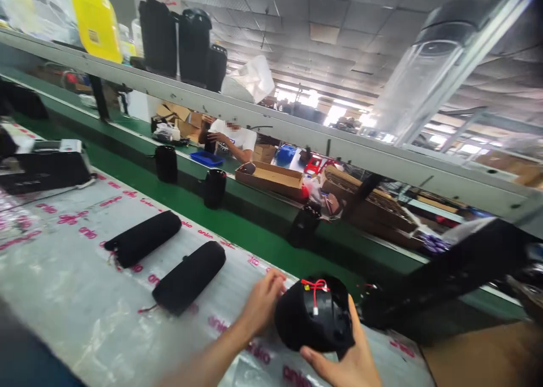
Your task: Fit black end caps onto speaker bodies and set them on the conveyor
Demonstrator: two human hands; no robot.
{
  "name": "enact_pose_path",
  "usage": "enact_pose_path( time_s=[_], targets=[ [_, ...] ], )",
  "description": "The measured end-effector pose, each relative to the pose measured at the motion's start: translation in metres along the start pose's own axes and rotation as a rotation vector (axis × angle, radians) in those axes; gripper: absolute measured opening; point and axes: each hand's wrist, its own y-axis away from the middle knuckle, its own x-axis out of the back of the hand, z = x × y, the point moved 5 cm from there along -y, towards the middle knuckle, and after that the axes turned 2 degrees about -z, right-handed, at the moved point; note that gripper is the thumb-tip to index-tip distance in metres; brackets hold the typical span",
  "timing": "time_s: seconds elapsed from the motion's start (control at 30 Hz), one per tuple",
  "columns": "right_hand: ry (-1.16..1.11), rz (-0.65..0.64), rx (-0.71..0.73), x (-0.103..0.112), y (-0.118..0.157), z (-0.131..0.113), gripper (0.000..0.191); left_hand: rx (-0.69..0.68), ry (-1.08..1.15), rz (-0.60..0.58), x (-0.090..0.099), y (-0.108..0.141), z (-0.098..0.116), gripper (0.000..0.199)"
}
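Observation:
A black cylindrical housing (305, 325) is tilted with its open end towards me. Red wires with a small white connector (315, 310) lie across that end. My right hand (350, 358) grips the housing from the right and below, thumb on the near edge and fingers along the far side. My left hand (263, 302) is at its left side, fingers curled together; whether they touch the housing or pinch something small is unclear. Left of my hands, two black fabric-covered cylinders (146, 237) (190, 276) lie on the wrapped bench (106, 296), thin wires at their ends.
Beyond the bench runs a green conveyor belt (258, 248) carrying several upright black cylinders (214, 188). A shelf rail (288, 124) crosses above it, with a yellow jug (95, 22). A co-worker (237, 138) sits opposite, near an open carton (271, 180). Cardboard (479, 356) stands at right.

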Motion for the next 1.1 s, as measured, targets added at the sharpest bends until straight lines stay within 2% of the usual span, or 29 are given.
enact_pose_path(
  time_s=[0.1, 0.2, 0.27, 0.37, 0.47, 0.6, 0.67, 0.77, 0.83, 0.97, 1.1],
  targets=[
    [0.024, 0.163, -0.038, 0.010, 0.020, 0.029, 0.100, -0.081, 0.050, -0.065, -0.008, 0.011, 0.011, 0.059],
    [-0.017, 0.256, -0.194, 0.001, 0.034, 0.048, 0.095, -0.210, 0.017, -0.268, -0.026, 0.038, 0.022, 0.072],
    [-0.037, 0.242, -0.243, -0.007, 0.041, 0.053, 0.103, -0.285, -0.035, -0.366, -0.035, 0.052, 0.024, 0.092],
    [-0.040, 0.130, -0.062, -0.014, 0.049, 0.047, 0.099, -0.241, -0.008, -0.359, -0.037, 0.056, 0.017, 0.106],
    [-0.045, 0.046, 0.087, -0.010, 0.054, 0.044, 0.082, -0.156, 0.148, -0.381, -0.035, 0.053, 0.015, 0.104],
    [-0.062, -0.058, 0.123, -0.003, 0.051, 0.045, 0.082, -0.131, 0.155, -0.478, -0.033, 0.054, 0.036, 0.091],
    [-0.063, -0.113, 0.121, 0.000, 0.048, 0.042, 0.085, -0.065, 0.116, -0.470, -0.029, 0.054, 0.050, 0.081],
    [-0.089, -0.218, 0.085, 0.004, 0.043, 0.039, 0.090, 0.121, -0.008, -0.400, -0.022, 0.049, 0.070, 0.058],
    [-0.141, -0.262, 0.071, 0.007, 0.041, 0.036, 0.087, 0.205, -0.154, -0.393, -0.022, 0.044, 0.084, 0.051],
    [-0.351, -0.233, -0.061, 0.018, 0.032, 0.031, 0.074, 0.188, -0.329, -0.483, -0.036, 0.038, 0.105, 0.043],
    [-0.316, -0.186, -0.229, 0.029, 0.016, 0.022, 0.052, 0.208, -0.212, -0.522, -0.047, 0.035, 0.097, 0.039]
  ],
)
